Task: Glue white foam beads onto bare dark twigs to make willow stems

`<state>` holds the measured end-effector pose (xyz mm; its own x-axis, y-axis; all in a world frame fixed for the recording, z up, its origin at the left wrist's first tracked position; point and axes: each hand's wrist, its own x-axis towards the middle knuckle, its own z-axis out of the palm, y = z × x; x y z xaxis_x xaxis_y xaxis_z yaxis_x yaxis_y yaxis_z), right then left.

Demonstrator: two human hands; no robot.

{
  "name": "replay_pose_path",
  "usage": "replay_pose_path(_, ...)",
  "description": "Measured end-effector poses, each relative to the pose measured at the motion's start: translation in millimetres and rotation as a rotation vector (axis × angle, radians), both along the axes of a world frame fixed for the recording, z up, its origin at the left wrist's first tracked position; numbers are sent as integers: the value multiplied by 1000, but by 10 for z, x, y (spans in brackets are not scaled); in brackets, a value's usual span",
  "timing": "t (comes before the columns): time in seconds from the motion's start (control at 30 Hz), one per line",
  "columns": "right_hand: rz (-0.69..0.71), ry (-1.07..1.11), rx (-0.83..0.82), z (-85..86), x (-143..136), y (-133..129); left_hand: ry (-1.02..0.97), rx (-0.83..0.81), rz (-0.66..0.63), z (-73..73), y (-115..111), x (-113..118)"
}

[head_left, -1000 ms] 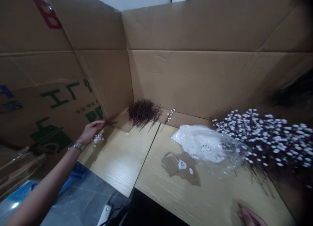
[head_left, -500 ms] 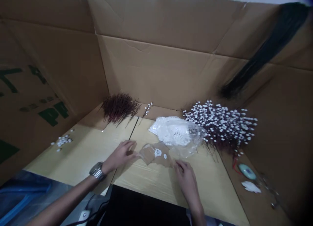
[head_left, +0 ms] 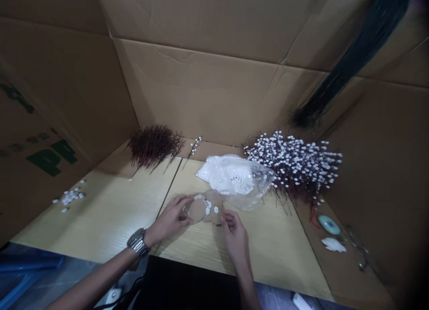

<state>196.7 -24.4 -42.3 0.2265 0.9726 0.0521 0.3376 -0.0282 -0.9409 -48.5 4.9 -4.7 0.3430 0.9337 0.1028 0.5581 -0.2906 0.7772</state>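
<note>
A brown cardboard piece (head_left: 196,210) with a rounded left part lies on the table in front of me, with white paste-like blobs (head_left: 208,207) on it. My left hand (head_left: 171,216), wearing a metal watch, grips its left edge between thumb and fingers. At its right edge is my right hand (head_left: 234,231), thumb and fingers pinched together; a short thin dark stem shows at the fingertips, partly hidden. Just behind the cardboard sits a clear plastic bag (head_left: 231,176) of small white beads.
Bare dark-red stems (head_left: 156,145) are heaped at back left, with one white-berried stem (head_left: 194,146) beside them. White-berried stems (head_left: 295,162) pile up at back right. Loose white berries (head_left: 71,196) lie left. A green oval object (head_left: 329,224) lies right. Cardboard walls (head_left: 197,91) enclose the table.
The view has shifted, so the table's contents sit further left. My left hand has closed in on the cardboard's left edge. My right hand stays near its right edge, fingers pinched.
</note>
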Motion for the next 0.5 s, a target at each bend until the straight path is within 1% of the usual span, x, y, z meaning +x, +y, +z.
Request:
replay_pose_path(0.17, -26, 186, 16, -25, -93, -10, -121, -94, 32, 21, -14, -22)
replay_pose_path(0.27, -45, 263, 15, -7, -126, -71, -231, -172, 68, 22, -13, -57)
replay_pose_path(0.33, -66, 300, 13, 7, -123, -129, -307, -233, 104, 57, -31, -120)
replay_pose_path(0.43, -90, 344, 1, 18, -92, -236, -390, -277, 217, 187, -119, -345)
replay_pose_path(0.5, -96, 385, -23, 33, -71, -308, -419, -275, 327, 295, -222, -604)
